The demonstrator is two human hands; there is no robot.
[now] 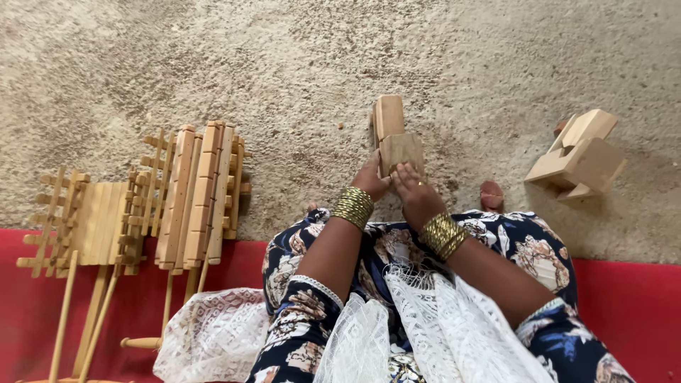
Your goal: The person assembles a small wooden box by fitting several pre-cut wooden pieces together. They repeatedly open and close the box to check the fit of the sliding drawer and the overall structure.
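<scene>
Both my hands hold a small wooden block piece [394, 137] that rests on the sandy floor just in front of my knees. My left hand [372, 180] grips its left lower edge. My right hand [413, 191] lies over its lower right side, fingers bent on the wood. Both wrists carry stacks of gold bangles. The block has a taller upright part behind and a squarer part in front.
A second wooden block assembly [578, 157] lies on the floor at the right. Two wooden slatted frames with handles [195, 193] [85, 223] lie at the left, partly on a red mat [631, 301]. A small reddish stone [491, 194] sits near my right knee.
</scene>
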